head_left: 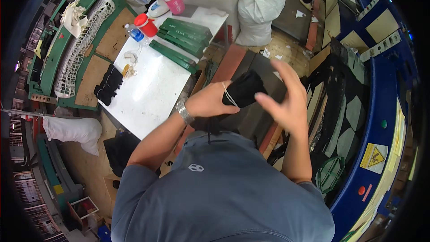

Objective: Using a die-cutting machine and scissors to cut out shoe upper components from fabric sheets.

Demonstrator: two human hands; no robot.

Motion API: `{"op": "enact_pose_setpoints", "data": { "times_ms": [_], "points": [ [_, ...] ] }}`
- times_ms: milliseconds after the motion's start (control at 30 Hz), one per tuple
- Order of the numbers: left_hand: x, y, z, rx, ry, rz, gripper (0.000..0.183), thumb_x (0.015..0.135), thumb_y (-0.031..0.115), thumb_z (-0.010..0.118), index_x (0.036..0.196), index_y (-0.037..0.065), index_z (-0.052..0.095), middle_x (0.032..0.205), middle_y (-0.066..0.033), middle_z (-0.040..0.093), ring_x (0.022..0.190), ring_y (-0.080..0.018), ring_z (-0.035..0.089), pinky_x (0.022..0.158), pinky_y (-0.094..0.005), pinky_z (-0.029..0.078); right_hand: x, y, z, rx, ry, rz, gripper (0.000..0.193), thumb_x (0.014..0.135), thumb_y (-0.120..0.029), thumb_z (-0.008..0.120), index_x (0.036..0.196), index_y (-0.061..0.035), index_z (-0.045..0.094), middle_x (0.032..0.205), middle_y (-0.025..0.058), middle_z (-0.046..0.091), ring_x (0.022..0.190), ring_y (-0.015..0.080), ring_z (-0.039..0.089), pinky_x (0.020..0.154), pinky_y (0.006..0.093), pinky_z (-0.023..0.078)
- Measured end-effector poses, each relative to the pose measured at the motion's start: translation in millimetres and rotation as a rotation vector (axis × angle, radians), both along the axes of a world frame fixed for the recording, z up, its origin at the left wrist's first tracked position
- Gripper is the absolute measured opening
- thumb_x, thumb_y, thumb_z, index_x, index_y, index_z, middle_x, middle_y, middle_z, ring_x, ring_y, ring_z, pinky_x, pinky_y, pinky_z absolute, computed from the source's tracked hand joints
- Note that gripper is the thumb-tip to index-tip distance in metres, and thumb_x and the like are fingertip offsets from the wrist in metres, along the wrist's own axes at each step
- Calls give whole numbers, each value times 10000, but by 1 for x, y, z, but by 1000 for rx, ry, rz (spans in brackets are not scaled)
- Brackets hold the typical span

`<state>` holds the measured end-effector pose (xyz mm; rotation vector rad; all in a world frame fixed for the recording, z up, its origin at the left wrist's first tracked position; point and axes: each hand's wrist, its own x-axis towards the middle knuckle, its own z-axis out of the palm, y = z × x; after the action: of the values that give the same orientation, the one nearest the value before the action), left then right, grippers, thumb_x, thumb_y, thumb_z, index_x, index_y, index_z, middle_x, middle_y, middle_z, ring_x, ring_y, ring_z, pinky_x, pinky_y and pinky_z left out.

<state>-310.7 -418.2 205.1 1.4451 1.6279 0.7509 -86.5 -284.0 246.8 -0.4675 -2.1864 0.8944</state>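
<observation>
On the far left of the white counter, a small stack of dark folded pieces lies near its edge, well apart from both hands. Further in, the left hand is curled around a black bundle of fabric, fingers wrapped tight about its near end; a thin pale band, probably elastic, crosses the bundle just beside the knuckles. The bundle's long axis runs from the left hand up and to the right, its free end pointing toward the right hand. That hand is just beside the free end, apparently not touching, fingers spread wide and blurred, holding nothing as far as the view shows. The left hand is therefore the one bearing the bundle, held above the lap, right of the counter.
</observation>
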Motion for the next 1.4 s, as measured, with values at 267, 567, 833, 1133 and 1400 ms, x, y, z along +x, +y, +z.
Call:
{"op": "enact_pose_setpoints", "data": {
  "times_ms": [267, 567, 833, 1133, 1400],
  "points": [
    [-53, -24, -29, -102, -1039, -36, 736, 1017, 287, 754, 1583, -55, 433, 1538, -108, 556, 1385, -168, 517, 1190, -333, 385, -64, 26, -97, -1111, 161, 228, 265, 962, -140, 808, 1172, 7, 739, 1045, 39, 776, 912, 85, 708, 826, 253, 573],
    [-114, -89, -75, -169, -661, 716, 705, 917, 419, 862, 1410, -14, 605, 1009, 24, 648, 751, -67, 518, 615, -232, 400, -193, 8, -113, -972, -74, 185, 308, 953, -172, 821, 1173, 27, 736, 1015, 44, 776, 831, 97, 726, 713, 240, 558],
    [-227, -161, -182, 261, -1373, 842, 634, 966, 276, 813, 1501, 82, 536, 1263, -59, 704, 1065, -153, 702, 866, -336, 590, -373, -41, -177, -1148, -319, 252, 407, 1061, -384, 698, 1330, -81, 650, 1191, 50, 720, 942, 133, 722, 762, 280, 574],
    [-511, -337, -364, 463, -1401, 1445, 434, 987, 137, 664, 1400, 95, 541, 1211, -112, 688, 1082, -271, 705, 986, -465, 607, -366, -87, -325, -1035, -1067, 192, 384, 1035, -321, 735, 1293, -44, 668, 1069, 49, 715, 861, 150, 711, 616, 297, 535],
    [-752, -456, -380, 688, -1368, 1606, 277, 959, 336, 749, 1138, 124, 743, 1161, -61, 767, 1052, -265, 725, 984, -444, 582, -377, -104, -340, -858, -1256, 98, 424, 982, -284, 796, 1210, 55, 683, 939, 94, 733, 747, 132, 667, 668, 321, 543]
  ]
}}
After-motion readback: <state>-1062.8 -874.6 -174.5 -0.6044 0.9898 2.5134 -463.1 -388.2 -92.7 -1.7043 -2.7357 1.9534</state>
